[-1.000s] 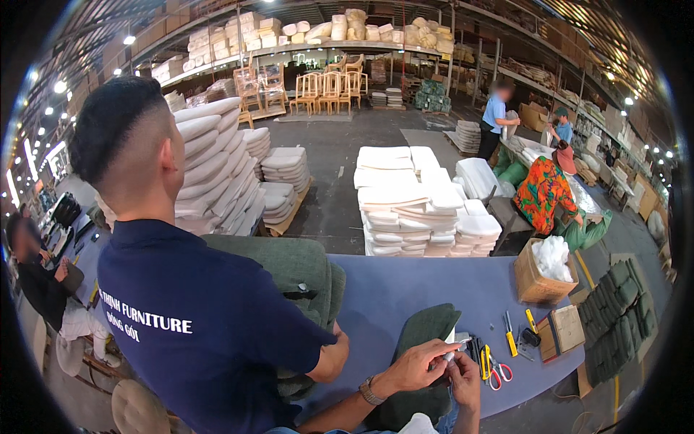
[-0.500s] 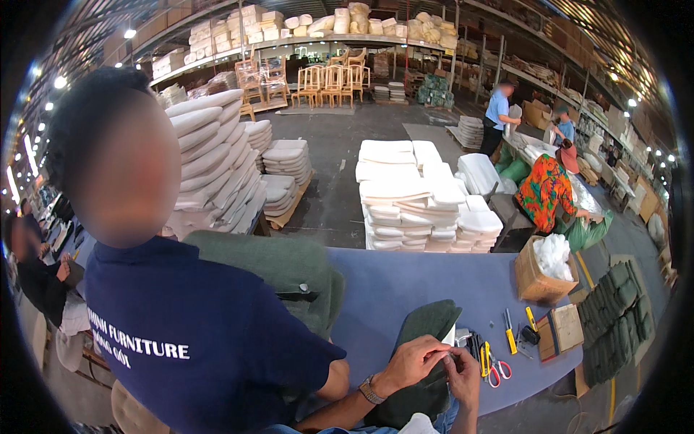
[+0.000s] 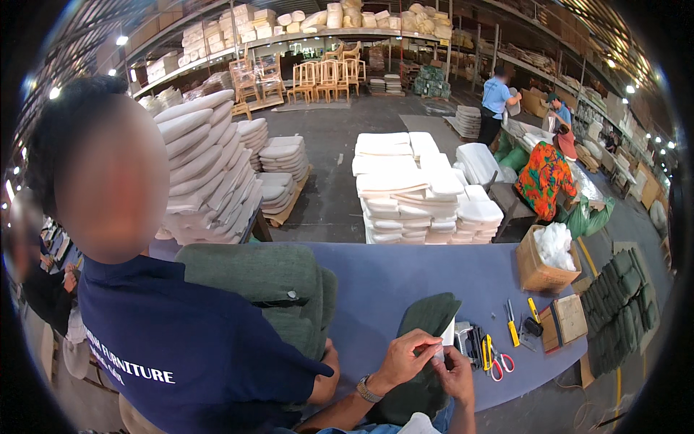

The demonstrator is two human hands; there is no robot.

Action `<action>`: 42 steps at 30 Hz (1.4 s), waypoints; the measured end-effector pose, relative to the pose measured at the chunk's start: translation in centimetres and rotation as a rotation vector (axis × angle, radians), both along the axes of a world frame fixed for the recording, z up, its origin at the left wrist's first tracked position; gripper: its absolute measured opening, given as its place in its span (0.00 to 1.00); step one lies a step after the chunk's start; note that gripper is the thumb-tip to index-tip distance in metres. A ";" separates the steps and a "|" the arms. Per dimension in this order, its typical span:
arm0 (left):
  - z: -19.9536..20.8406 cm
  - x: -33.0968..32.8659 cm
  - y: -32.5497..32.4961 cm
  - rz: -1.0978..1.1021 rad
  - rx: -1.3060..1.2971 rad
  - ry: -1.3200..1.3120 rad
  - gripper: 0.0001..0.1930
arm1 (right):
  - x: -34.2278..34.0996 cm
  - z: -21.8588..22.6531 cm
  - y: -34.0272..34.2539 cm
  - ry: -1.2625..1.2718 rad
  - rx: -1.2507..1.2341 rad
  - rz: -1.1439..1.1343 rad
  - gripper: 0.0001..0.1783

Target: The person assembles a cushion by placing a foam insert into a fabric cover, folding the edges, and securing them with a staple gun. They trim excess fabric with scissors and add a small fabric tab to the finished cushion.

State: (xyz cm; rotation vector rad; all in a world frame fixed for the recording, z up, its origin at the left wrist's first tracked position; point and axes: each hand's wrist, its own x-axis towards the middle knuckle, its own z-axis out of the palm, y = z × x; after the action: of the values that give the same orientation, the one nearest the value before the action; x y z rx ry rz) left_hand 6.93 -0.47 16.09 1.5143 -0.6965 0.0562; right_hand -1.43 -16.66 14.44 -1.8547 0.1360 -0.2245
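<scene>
My left hand (image 3: 405, 362), with a metal watch on its wrist, is closed in a pinch at the table's near edge. Its fingertips meet those of my right hand (image 3: 455, 374), which is closed too. A small whitish piece (image 3: 439, 353) shows between the fingers; its kind is too small to make out. Under and behind both hands lies a dark green padded cushion (image 3: 425, 315), tilted toward me, with a white strip (image 3: 448, 334) at its right edge. Red-and-white handled scissors (image 3: 500, 364) and a yellow cutter (image 3: 486, 352) rest right of my right hand.
A co-worker in a navy shirt (image 3: 195, 325) stands close at left, beside stacked green cushions (image 3: 253, 271). On the blue table (image 3: 376, 282) lie a staple gun (image 3: 468, 341), a yellow-handled screwdriver (image 3: 512, 331) and a carton of white stuffing (image 3: 542, 271). White cushion stacks (image 3: 394, 188) stand beyond.
The view has shifted slightly. My fingers have moved a little, and the whitish piece between them now shows more clearly. The co-worker at left has shifted slightly leftward in view.
</scene>
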 end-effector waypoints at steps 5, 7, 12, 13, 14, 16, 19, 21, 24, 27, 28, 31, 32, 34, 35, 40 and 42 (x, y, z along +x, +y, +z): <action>0.2 0.0 -0.6 -0.005 -0.017 0.007 0.08 | 0.4 -0.6 -1.0 0.031 0.009 0.006 0.13; 0.2 -0.1 -1.0 -0.019 -0.049 0.034 0.08 | 0.4 -0.8 -1.3 0.035 0.034 0.015 0.12; -0.2 0.0 -1.7 -0.067 -0.019 0.061 0.08 | 0.0 -1.0 -2.1 0.047 -0.084 0.018 0.12; -0.1 -0.1 -1.8 -0.079 -0.013 0.082 0.09 | -0.1 -0.8 -2.2 0.034 -0.112 0.023 0.12; -0.2 -0.1 -1.8 -0.083 -0.001 0.074 0.09 | -0.1 -0.6 -2.1 0.022 -0.137 0.028 0.13; -0.2 -0.2 -1.9 -0.090 0.022 0.057 0.09 | -0.2 -0.1 -1.9 -0.005 -0.167 0.020 0.13; -0.3 -0.1 -2.1 -0.100 0.020 0.028 0.09 | -0.3 -0.4 -2.0 -0.002 -0.181 0.003 0.13; -0.2 -0.2 -2.1 -0.101 0.012 0.026 0.09 | -0.3 -0.3 -1.9 0.015 -0.158 -0.014 0.13; 0.0 -0.3 -2.0 -0.089 -0.004 0.014 0.09 | -0.2 0.4 -1.5 0.039 -0.122 -0.032 0.13; 0.3 -0.3 -1.7 -0.082 -0.051 0.014 0.09 | -0.1 0.8 -1.4 0.050 -0.092 -0.017 0.12; 0.3 -0.4 -1.7 -0.082 -0.070 0.017 0.09 | -0.1 0.6 -1.3 0.048 -0.045 -0.014 0.11; 0.7 -0.4 -1.4 -0.071 -0.073 -0.011 0.09 | -0.2 0.6 -1.2 0.060 0.037 0.007 0.11; 0.8 -0.5 -1.4 -0.075 -0.079 -0.020 0.09 | -0.2 0.6 -1.2 0.067 0.054 0.017 0.11; 0.8 -0.6 -1.3 -0.082 -0.090 -0.038 0.09 | -0.3 0.2 -1.4 0.082 0.055 0.040 0.11; 0.8 -0.7 -1.2 -0.088 -0.084 -0.036 0.09 | -0.3 0.0 -1.5 0.089 0.056 0.051 0.11; 0.7 -0.9 -1.2 -0.096 -0.101 -0.048 0.08 | -0.3 -1.7 -1.6 0.080 0.016 0.037 0.16; 0.5 -0.8 -1.0 -0.109 -0.076 -0.023 0.09 | -0.2 -1.8 -1.4 0.060 0.018 0.038 0.17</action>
State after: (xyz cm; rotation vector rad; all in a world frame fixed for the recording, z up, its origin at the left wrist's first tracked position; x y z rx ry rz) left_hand 6.13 -1.47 16.59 1.4030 -0.7862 0.0167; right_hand -1.62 -18.03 12.66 -1.8454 0.1439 -0.1415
